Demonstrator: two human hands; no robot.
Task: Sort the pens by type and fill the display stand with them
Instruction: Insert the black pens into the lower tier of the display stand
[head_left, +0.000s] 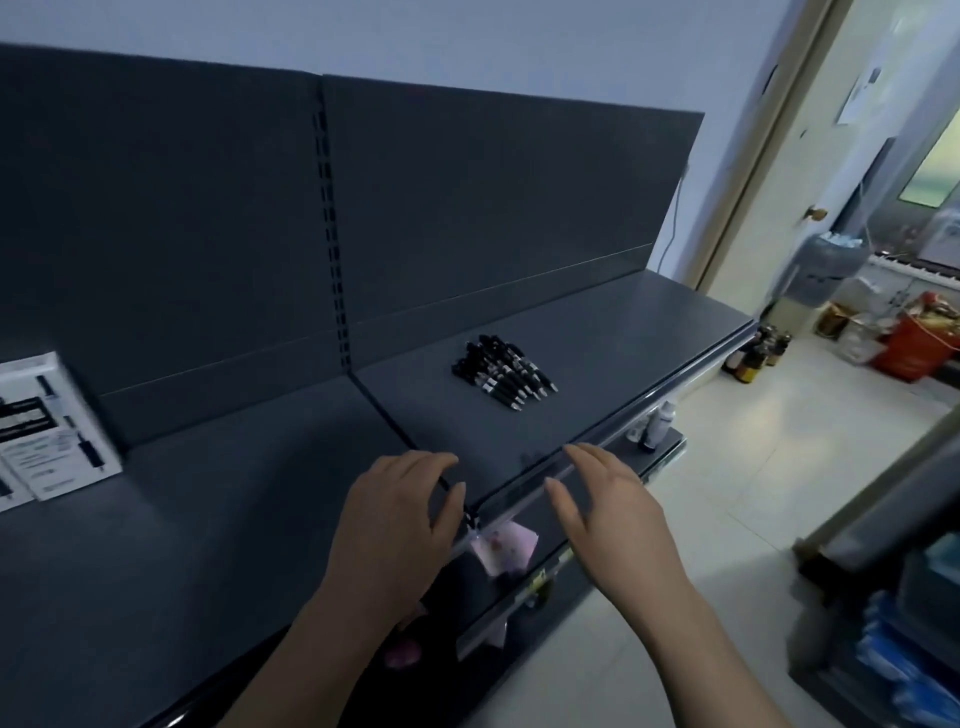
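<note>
A pile of several black pens (503, 370) with silver tips lies on the dark grey shelf (613, 343), right of its centre seam. At the far left of the shelf stands a white display stand (47, 431) printed with pen pictures, blurred. My left hand (397, 512) hovers over the shelf's front edge near the seam, fingers spread, holding nothing. My right hand (608, 514) hovers just right of it over the front rail, fingers apart and empty. Both hands are well in front of the pens.
A pink item (506, 545) and other small goods sit on the lower shelf under my hands. Bottles (657, 421) stand on the lower shelf's right end. Right of the shelving is tiled floor, an open doorway, a red basket (914, 348) and a dark rack (893, 623).
</note>
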